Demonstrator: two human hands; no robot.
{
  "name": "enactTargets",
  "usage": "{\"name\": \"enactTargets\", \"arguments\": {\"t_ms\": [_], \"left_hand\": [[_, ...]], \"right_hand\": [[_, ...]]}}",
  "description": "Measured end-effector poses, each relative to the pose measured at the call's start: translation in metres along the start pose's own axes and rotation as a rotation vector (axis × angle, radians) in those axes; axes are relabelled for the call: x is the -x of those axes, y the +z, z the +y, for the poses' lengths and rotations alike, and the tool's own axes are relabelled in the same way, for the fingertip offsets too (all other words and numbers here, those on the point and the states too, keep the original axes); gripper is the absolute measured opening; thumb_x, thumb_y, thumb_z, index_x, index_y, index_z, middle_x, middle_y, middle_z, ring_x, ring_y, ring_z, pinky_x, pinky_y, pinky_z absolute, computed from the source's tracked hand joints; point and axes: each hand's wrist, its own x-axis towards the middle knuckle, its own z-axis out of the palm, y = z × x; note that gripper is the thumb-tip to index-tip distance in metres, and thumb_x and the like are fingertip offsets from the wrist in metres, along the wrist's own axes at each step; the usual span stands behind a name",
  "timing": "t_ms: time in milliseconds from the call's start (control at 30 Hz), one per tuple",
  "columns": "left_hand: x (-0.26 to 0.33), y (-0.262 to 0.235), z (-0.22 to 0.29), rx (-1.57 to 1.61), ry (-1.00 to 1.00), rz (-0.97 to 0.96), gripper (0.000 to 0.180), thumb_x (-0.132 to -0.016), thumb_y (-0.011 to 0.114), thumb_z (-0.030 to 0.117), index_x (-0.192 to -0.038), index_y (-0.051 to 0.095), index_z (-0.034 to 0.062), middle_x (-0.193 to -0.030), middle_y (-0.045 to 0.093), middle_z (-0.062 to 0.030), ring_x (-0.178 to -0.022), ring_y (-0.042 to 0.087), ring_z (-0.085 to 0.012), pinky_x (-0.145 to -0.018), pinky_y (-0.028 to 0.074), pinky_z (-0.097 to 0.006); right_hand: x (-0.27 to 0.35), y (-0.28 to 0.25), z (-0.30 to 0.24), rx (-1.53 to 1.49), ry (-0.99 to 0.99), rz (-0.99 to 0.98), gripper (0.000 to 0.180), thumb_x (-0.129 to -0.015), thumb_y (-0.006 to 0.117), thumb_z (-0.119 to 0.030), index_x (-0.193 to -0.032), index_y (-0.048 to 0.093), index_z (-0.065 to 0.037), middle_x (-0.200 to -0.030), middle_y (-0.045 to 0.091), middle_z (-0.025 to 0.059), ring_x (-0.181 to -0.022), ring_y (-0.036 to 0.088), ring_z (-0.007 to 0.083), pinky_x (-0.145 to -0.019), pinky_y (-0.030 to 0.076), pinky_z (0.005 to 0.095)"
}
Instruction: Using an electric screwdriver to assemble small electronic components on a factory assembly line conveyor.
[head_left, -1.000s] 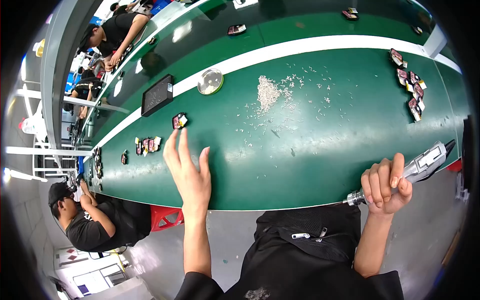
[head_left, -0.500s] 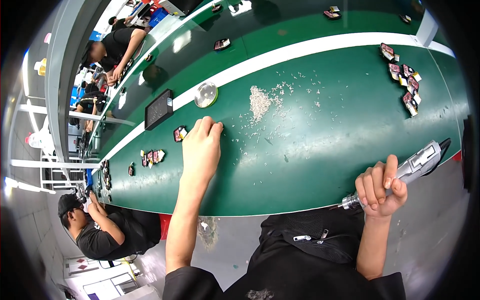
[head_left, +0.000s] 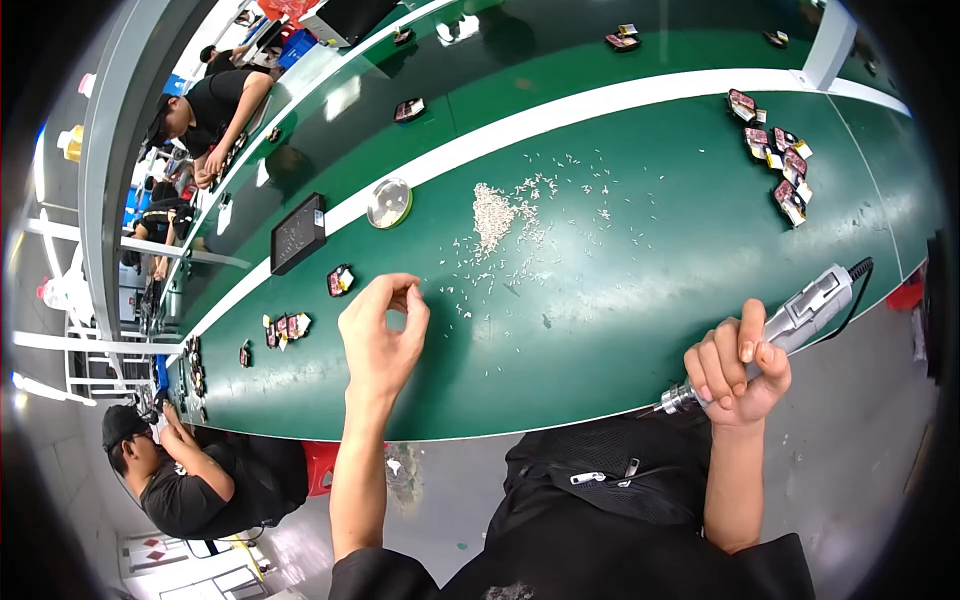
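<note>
My left hand (head_left: 383, 335) hovers over the green table, thumb and forefinger curled into a pinch. Whatever is between the fingertips is too small to make out. Beyond it lies a heap of tiny pale, pin-like pieces (head_left: 490, 215), with more scattered around. A small dark red-and-black part with a white label (head_left: 341, 280) rests just past that hand, not touching it. At the near edge on the right, my right hand (head_left: 738, 365) is wrapped round a grey electric screwdriver (head_left: 812, 308), whose tip points left and down. A black cord runs from its rear end.
A round clear dish (head_left: 390, 204) and a black tray (head_left: 298, 235) stand near the white strip. Similar parts lie in a cluster (head_left: 787, 200) at right and a group (head_left: 287, 328) at left. Co-workers (head_left: 190, 470) sit along the left; a grey post (head_left: 828, 45) rises far right.
My left hand has drawn back toward me, away from the loose pieces, and its thumb and forefinger now form a ring. My right hand keeps the screwdriver; the whole view has shifted slightly.
</note>
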Motion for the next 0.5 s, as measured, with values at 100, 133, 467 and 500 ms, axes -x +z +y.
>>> {"name": "enactTargets", "arguments": {"t_ms": [100,133,467,500], "left_hand": [[0.017,-0.004,0.022,0.081,-0.008,0.023,0.013,-0.078,0.061,-0.008,-0.09,0.065,-0.003,-0.074,0.066,-0.0089,-0.062,0.063,-0.0131,-0.061,0.05,-0.024],[0.023,-0.005,0.025,0.111,-0.032,0.027,0.015,-0.078,0.06,-0.009,-0.091,0.066,-0.0037,-0.075,0.067,-0.0087,-0.063,0.064,-0.0129,-0.061,0.05,-0.023],[0.072,0.011,0.07,0.892,-0.359,-0.067,0.012,-0.078,0.061,-0.012,-0.088,0.066,-0.0077,-0.075,0.067,-0.0155,-0.067,0.065,-0.0184,-0.062,0.053,-0.026],[0.076,0.015,0.072,0.978,-0.355,-0.078,0.011,-0.078,0.062,-0.013,-0.086,0.065,-0.0075,-0.075,0.067,-0.0153,-0.068,0.065,-0.0189,-0.062,0.053,-0.027]], "right_hand": [[-0.001,0.001,0.001,-0.015,0.001,0.031,0.013,-0.088,0.05,-0.016,-0.08,0.046,-0.006,-0.049,0.04,0.001,-0.038,0.041,0.0114,-0.049,0.042,0.0299],[-0.002,0.003,0.002,-0.009,0.015,0.036,0.013,-0.088,0.05,-0.016,-0.08,0.046,-0.006,-0.049,0.04,0.001,-0.038,0.041,0.0114,-0.049,0.042,0.0299],[-0.013,0.031,0.006,0.036,-0.001,-0.067,0.013,-0.092,0.044,-0.019,-0.086,0.045,-0.009,-0.051,0.039,-0.0006,-0.042,0.042,0.0115,-0.054,0.042,0.0298],[-0.015,0.034,0.006,0.037,-0.003,-0.122,0.013,-0.094,0.043,-0.021,-0.089,0.046,-0.009,-0.053,0.042,-0.0003,-0.044,0.045,0.0117,-0.056,0.043,0.03]]}}
